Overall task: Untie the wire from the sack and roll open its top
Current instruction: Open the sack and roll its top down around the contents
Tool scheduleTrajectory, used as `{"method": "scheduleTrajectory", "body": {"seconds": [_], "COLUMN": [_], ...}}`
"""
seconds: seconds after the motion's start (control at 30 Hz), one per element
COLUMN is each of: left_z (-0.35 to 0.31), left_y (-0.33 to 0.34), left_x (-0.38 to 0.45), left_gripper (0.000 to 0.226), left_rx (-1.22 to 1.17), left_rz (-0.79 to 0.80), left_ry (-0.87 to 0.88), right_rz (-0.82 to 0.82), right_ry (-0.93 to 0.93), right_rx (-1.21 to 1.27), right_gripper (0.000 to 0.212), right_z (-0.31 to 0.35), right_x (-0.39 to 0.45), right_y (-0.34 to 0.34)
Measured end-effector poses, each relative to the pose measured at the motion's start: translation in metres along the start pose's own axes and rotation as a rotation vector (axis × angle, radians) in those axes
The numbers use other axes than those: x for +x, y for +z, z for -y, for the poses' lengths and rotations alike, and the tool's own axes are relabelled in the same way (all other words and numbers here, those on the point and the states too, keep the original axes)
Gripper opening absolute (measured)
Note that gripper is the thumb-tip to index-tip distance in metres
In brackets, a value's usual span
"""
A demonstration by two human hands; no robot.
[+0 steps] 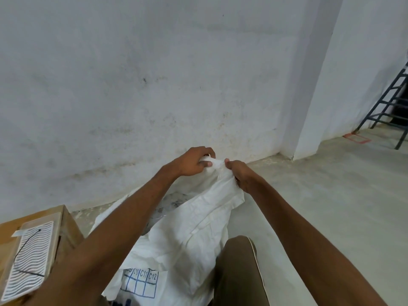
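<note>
Crouched on the concrete floor (320, 195), I pinch the white sack (187, 235)'s bunched neck at my 12 o'clock, left hand (194, 162) gripping its tip and right hand (239, 175) just below, to work loose a wire I cannot see.

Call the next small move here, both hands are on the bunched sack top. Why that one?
Probably keep the right hand pinching the sack just below the gathered neck while the left hand works the tip loose. Both hands grip the white bunched top, which is still closed. The wire itself cannot be made out between the fingers, so feeling for its end comes first.
</note>
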State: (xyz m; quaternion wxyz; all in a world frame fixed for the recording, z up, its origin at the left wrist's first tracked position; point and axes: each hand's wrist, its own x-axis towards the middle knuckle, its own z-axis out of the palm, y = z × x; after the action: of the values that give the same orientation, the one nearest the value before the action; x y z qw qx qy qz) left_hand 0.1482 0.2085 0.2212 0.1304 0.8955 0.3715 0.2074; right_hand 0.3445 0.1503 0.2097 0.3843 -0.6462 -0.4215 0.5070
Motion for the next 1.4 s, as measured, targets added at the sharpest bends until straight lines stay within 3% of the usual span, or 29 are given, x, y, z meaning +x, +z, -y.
{"method": "scheduleTrajectory", "body": {"seconds": [0.1, 0.2, 0.23, 0.37, 0.43, 0.53, 0.67, 0.7, 0.77, 0.83, 0.87, 0.9, 0.97, 1.03, 1.07, 1.17, 1.27, 1.37, 1.4], "left_z": [0.006, -0.002, -0.001, 0.018, 0.031, 0.039, 0.037, 0.034, 0.019, -0.003, -0.013, -0.018, -0.021, -0.013, -0.007, 0.000, 0.003, 0.001, 0.000], "left_y": [0.010, 0.010, 0.008, -0.002, 0.001, 0.002, -0.002, -0.001, 0.005, 0.013, 0.019, 0.028, 0.053, 0.080, 0.091, 0.093, 0.074, 0.055, 0.048], "left_x": [0.004, 0.007, 0.009, 0.014, 0.017, 0.017, 0.006, 0.002, -0.013, -0.044, -0.064, -0.086, -0.128, -0.156, -0.164, -0.170, -0.171, -0.173, -0.173], "left_gripper": [0.024, 0.029, 0.033, 0.029, 0.038, 0.039, 0.039, 0.040, 0.041, 0.028, 0.021, 0.021, 0.048, 0.073, 0.073, 0.043, 0.031, 0.022, 0.019], "left_rx": [0.025, 0.005, -0.015, -0.021, 0.005, -0.122, -0.160, -0.084, 0.014, -0.119, -0.223, -0.289, -0.251, -0.117, -0.086, -0.151, -0.070, 0.135, 0.211], "left_rz": [-0.036, -0.030, -0.017, 0.078, 0.158, 0.112, 0.116, 0.098, -0.135, -0.419, -0.469, -0.457, -0.364, -0.325, -0.337, -0.442, -0.591, -0.667, -0.689], "left_ry": [-0.037, -0.141, -0.188, -0.347, -0.301, -0.388, -0.368, -0.337, -0.258, -0.120, -0.090, -0.086, -0.129, -0.208, -0.239, -0.268, -0.257, -0.100, -0.038], "right_rz": [-0.018, 0.026, 0.025, 0.010, 0.093, 0.120, 0.102, 0.101, 0.089, 0.068, 0.054, 0.036, -0.007, -0.056, -0.065, -0.052, -0.089, -0.101, -0.083], "right_ry": [0.052, -0.022, -0.069, -0.160, -0.111, -0.128, -0.088, -0.064, -0.008, 0.040, 0.053, 0.058, 0.074, 0.088, 0.089, 0.089, 0.092, 0.023, -0.043], "right_rx": [0.074, 0.049, -0.017, -0.367, -0.344, -0.256, 0.047, 0.136, 0.326, 0.483, 0.552, 0.616, 0.729, 0.800, 0.830, 0.923, 0.958, 0.892, 0.898], "right_gripper": [0.062, 0.097, 0.100, 0.068, 0.044, 0.021, 0.025, 0.029, 0.035, 0.038, 0.036, 0.031, 0.021, 0.022, 0.026, 0.039, 0.030, 0.018, 0.032], "right_z": [-0.009, -0.020, -0.016, -0.018, -0.023, -0.027, -0.031, -0.032, -0.037, -0.043, -0.046, -0.047, -0.046, -0.045, -0.045, -0.048, -0.053, -0.057, -0.059], "right_x": [0.013, 0.029, 0.018, 0.002, 0.000, 0.001, -0.002, -0.003, -0.006, -0.010, -0.013, -0.017, -0.023, -0.027, -0.029, -0.036, -0.043, -0.054, -0.057], "right_y": [0.009, 0.011, 0.012, 0.008, 0.006, 0.005, 0.007, 0.008, 0.013, 0.018, 0.020, 0.022, 0.027, 0.034, 0.038, 0.050, 0.050, 0.050, 0.052]}}
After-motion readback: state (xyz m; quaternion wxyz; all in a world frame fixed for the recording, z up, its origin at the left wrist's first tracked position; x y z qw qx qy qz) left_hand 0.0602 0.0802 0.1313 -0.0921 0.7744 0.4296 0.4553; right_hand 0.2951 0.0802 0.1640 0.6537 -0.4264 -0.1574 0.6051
